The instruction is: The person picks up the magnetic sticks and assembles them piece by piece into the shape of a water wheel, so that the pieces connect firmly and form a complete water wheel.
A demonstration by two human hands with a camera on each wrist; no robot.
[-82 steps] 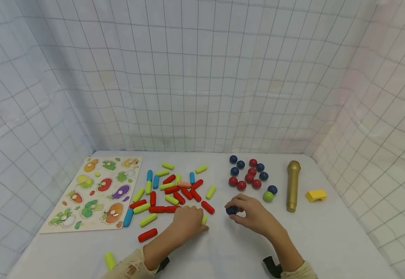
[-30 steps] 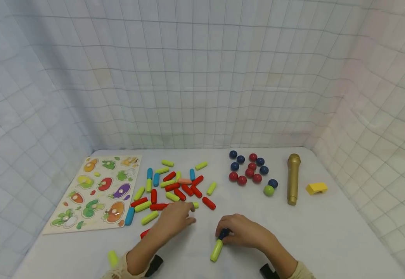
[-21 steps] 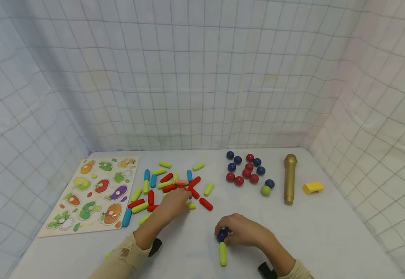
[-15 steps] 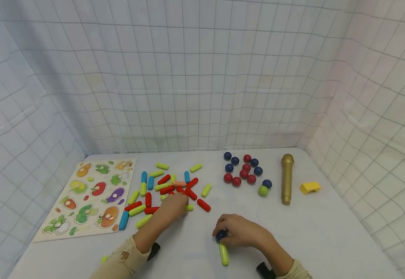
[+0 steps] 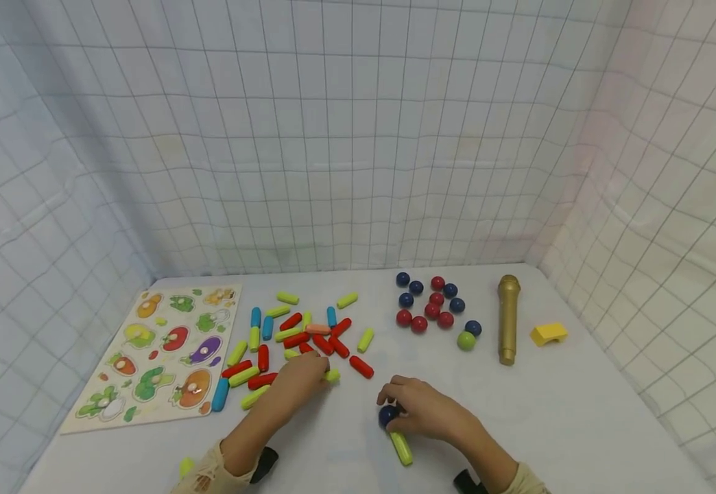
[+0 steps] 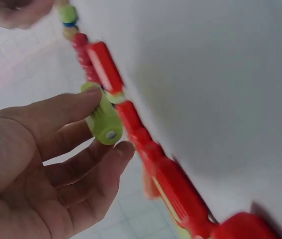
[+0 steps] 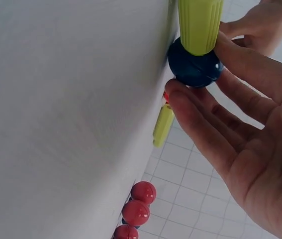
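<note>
While a vegetable puzzle board (image 5: 154, 351) lies at the table's far left, the left hand (image 5: 296, 378) reaches into the scatter of coloured rods (image 5: 299, 334) beside it, thumb and fingers pinching a green rod (image 6: 103, 121) – its end faces the wrist camera. Just right of that, the right hand (image 5: 422, 410) grips a dark blue ball (image 5: 387, 416) joined to a second green rod (image 5: 402, 448) on the table. Beyond sit loose red and blue balls (image 5: 433, 306), then a gold microphone (image 5: 508, 317) and a yellow block (image 5: 548, 333).
</note>
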